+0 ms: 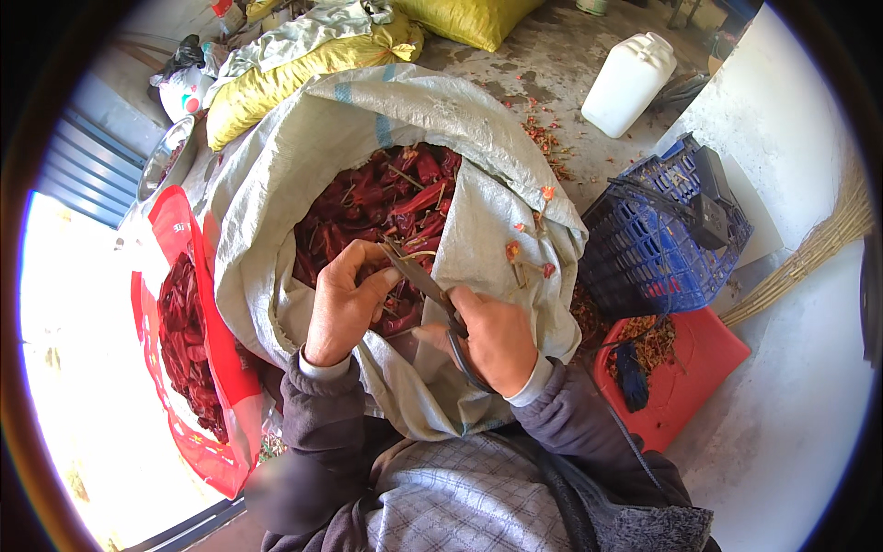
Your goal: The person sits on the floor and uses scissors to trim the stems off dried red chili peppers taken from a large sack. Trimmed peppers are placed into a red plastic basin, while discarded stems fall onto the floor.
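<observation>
My right hand (493, 338) grips a pair of dark metal scissors (431, 283), with the blades pointing up and left. Close to the blade tips, my left hand (348, 300) pinches what looks like a dried chilli pepper, its body mostly hidden by the fingers. A pale curved stem (419, 254) shows beside the blades. Below both hands, a white woven sack (269, 179) with its rim rolled back is filled with dried red chilli peppers (372, 196). Several cut stem caps (512, 252) lie on the sack's right fold.
Left stands a red bag (231, 338) of dried chillies. Right are a blue plastic crate (635, 255) and a red dustpan (703, 366) holding stem scraps, beside a straw broom (793, 269). Beyond are a white jerrycan (628, 86), yellow sacks (310, 72) and a metal basin (181, 148).
</observation>
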`<state>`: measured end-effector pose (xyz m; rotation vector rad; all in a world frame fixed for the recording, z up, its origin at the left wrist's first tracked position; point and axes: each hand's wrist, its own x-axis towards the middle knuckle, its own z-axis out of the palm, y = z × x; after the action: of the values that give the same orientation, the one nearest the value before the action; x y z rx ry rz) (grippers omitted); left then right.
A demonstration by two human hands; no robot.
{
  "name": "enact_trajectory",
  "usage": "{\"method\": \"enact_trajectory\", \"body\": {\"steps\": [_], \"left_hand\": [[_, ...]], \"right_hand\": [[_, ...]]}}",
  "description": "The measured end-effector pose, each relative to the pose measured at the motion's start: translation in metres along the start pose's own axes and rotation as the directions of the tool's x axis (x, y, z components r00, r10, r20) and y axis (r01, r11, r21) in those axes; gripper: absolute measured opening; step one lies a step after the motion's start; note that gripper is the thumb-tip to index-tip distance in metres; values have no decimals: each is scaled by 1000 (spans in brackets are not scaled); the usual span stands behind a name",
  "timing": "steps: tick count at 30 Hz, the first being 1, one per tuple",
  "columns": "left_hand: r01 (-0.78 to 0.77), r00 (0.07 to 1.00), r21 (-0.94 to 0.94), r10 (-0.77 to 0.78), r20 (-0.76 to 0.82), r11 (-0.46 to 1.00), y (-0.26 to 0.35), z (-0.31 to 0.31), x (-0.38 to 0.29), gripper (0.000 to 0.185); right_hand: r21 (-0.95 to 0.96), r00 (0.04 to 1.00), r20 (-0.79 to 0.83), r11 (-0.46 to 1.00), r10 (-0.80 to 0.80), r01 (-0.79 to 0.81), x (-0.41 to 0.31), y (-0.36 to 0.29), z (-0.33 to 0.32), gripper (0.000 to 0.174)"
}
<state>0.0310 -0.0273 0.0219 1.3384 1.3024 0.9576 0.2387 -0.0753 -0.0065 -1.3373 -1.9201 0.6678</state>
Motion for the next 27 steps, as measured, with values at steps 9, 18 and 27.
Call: {"method": "enact_trajectory", "body": {"steps": [9, 18, 27], "left_hand": [[0, 1000, -444, 11, 24, 896, -12, 5, -7, 12], [30, 995, -703, 49, 91, 710, -30, 8, -7, 7], [-125, 980, -675, -16, -199, 728, -33, -46, 3, 7]], "right_hand": [[716, 936, 345, 625, 69, -310, -12, -5, -1, 46], [718, 783, 582, -313, -221, -622, -29, -2, 18, 59], [931, 987, -4, -359, 161, 63, -13, 27, -24, 85]]}}
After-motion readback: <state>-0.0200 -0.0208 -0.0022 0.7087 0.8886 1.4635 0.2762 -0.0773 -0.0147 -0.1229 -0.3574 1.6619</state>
